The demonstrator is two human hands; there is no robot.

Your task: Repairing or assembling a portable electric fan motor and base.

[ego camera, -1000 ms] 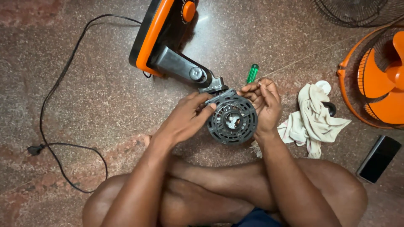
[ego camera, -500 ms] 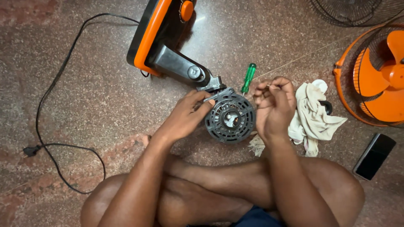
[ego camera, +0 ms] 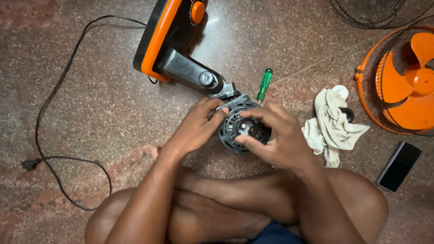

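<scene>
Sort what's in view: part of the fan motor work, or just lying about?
In hand:
round grey vented motor housing
left hand
right hand
orange-and-black fan base

Lying about:
green-handled screwdriver
crumpled cream rag
orange fan blade in its grille
black phone

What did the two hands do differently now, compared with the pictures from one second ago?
The right hand left the motor's right edge and moved across its face; its fingers now pinch the hub at the centre. The left hand stayed on the left rim of the motor. The screwdriver, rag, phone and fan base lie as before.
</scene>
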